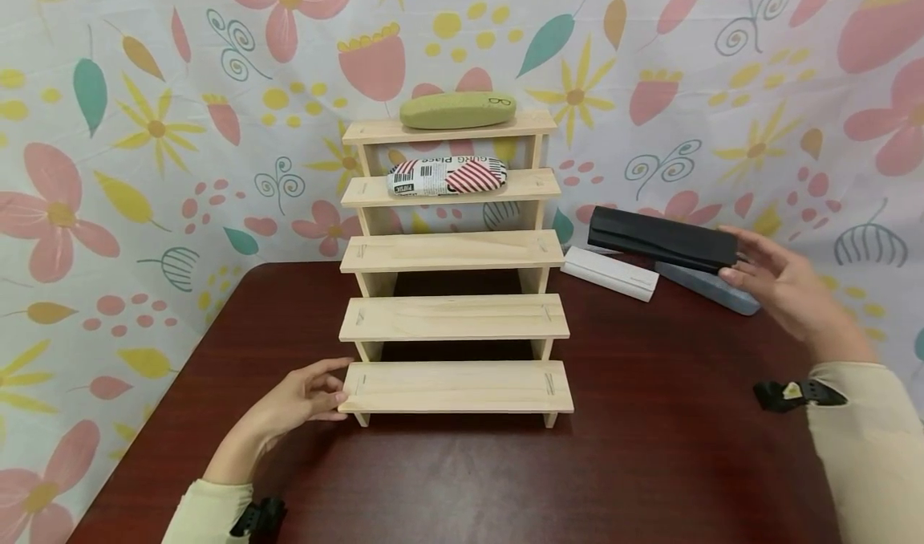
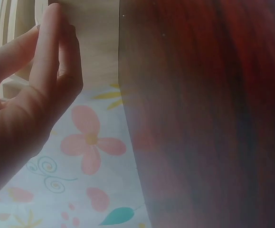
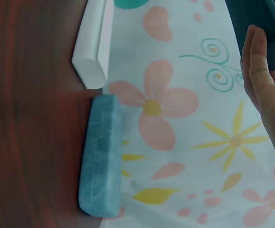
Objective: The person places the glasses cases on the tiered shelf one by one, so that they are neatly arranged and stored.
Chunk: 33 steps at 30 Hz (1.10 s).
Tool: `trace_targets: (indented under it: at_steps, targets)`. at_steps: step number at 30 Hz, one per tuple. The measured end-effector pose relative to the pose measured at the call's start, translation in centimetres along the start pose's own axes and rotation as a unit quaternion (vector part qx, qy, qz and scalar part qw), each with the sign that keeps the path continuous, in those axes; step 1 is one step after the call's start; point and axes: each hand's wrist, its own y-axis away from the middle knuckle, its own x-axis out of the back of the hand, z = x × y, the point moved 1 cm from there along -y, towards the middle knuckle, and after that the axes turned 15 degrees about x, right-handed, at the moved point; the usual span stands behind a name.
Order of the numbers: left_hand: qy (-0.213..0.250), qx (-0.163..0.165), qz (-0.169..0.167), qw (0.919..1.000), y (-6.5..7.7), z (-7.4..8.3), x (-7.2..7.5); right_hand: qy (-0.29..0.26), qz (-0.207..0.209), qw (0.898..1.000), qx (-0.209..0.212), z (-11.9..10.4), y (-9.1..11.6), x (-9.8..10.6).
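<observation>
My right hand (image 1: 783,287) grips the right end of a long black glasses case (image 1: 660,237), held up off the table; only part of this dark case (image 3: 258,28) shows in the right wrist view. At the left end of the lowest step of a wooden stepped rack (image 1: 455,387), my left hand (image 1: 296,399) holds the edge between thumb and fingers. A green glasses case (image 1: 458,111) with a small spectacles drawing lies on the top step. Below it, on the second step, lies a newspaper-print glasses case (image 1: 447,176) with red stripes.
Right of the rack, a white glasses case (image 1: 609,273) and a blue-grey one (image 1: 711,287) lie on the dark red-brown table (image 1: 462,480), near its back edge. A flower-printed cloth (image 1: 180,207) hangs behind the table.
</observation>
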Motion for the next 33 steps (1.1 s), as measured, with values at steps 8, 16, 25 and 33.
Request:
trace_targets:
  at_steps: [8,16,25,33]
  targets:
    - [0.007,0.003,0.004,1.0,0.0,0.0,-0.1,-0.062,-0.019,0.998,0.022,-1.5,-0.9,-1.4]
    - [-0.009,-0.002,0.001,1.0,0.0,0.0,0.0,0.001,-0.068,0.998,0.006,-2.8,-2.7,-4.7]
    - [0.0,0.003,-0.001,1.0,-0.1,-0.1,0.0,0.043,-0.084,0.995,-0.01,-2.8,-4.6,-8.3]
    - [0.003,0.004,-0.003,1.0,-0.1,-0.1,0.0,0.079,-0.086,0.993,-0.031,-2.1,-6.1,-11.3]
